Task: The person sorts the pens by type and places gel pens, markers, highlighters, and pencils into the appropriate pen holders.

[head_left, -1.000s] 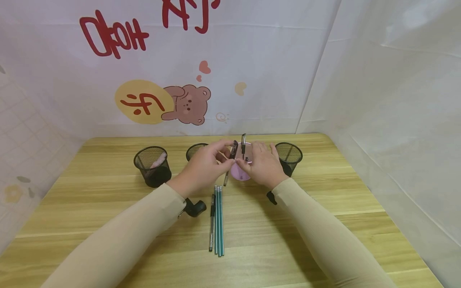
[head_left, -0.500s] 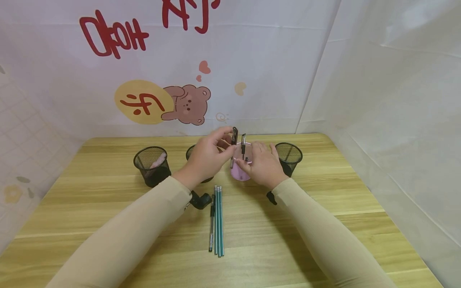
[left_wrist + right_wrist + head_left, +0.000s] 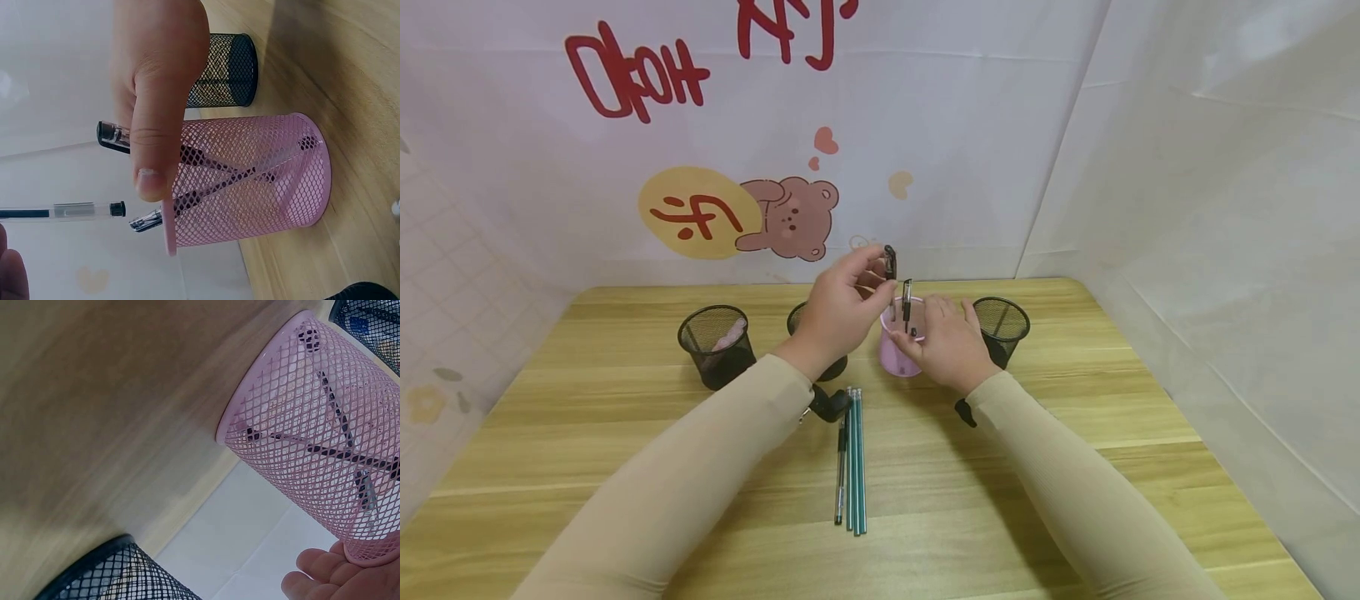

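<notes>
My left hand (image 3: 838, 312) pinches a black-and-clear gel pen (image 3: 891, 265) by its upper part, raised over the pink mesh pen holder (image 3: 898, 357). In the left wrist view the lower end of that gel pen (image 3: 75, 211) points at the holder's mouth, just short of the rim. Two similar pens (image 3: 192, 156) lean crosswise inside the pen holder. My right hand (image 3: 953, 343) grips the holder at its rim, thumb on the near side. The right wrist view has its fingers (image 3: 322, 572) bent at the rim.
Three black mesh pen holders stand in the row: one at far left (image 3: 718, 350) with something pale pink inside, one partly behind my left hand (image 3: 797, 315), one right (image 3: 1002, 321). Several green pencils (image 3: 859, 475) and a black pen (image 3: 840, 479) lie on the wooden table (image 3: 737, 517).
My left hand has lifted the gel pen up and slightly right, from in front of the pink pen holder to over its mouth. The right hand has stayed at the rim.
</notes>
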Tool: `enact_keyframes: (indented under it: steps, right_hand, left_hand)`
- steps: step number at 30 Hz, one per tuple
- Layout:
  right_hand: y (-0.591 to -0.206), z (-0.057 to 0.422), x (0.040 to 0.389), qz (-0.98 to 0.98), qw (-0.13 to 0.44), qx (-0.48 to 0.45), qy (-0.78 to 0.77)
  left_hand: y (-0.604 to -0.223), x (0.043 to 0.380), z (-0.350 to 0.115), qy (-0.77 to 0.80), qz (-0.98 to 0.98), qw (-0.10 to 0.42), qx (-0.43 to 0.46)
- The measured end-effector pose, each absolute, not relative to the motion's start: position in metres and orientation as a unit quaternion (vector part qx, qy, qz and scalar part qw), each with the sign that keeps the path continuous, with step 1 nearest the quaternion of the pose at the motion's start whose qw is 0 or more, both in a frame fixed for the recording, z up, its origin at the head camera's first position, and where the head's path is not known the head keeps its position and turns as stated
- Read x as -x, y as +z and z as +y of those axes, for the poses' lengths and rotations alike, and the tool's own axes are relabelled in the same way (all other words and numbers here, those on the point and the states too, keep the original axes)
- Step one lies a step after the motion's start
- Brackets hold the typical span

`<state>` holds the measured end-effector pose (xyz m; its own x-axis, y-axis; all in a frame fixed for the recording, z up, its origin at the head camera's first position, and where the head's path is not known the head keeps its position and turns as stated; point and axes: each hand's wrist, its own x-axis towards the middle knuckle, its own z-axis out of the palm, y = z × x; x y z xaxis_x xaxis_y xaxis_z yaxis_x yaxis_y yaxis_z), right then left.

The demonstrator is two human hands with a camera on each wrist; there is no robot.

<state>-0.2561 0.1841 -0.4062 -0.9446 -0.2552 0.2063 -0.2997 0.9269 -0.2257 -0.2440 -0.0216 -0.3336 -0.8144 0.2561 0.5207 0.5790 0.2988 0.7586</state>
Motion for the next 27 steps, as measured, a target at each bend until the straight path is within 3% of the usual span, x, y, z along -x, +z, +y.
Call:
enact_keyframes:
  steps: [8,27]
  right_hand:
    - [-0.408,0.185,0.257,-0.977,0.089,-0.144,0.131]
    - [-0.408,0.186,0.256,-0.977,0.094,-0.149,0.123]
  left_hand:
    - [-0.341,0.25,-0.013,-0.526,-0.793,0.153,0.266]
    - [-0.362,0.248,-0.005,-0.481,-0.826,0.1,0.274]
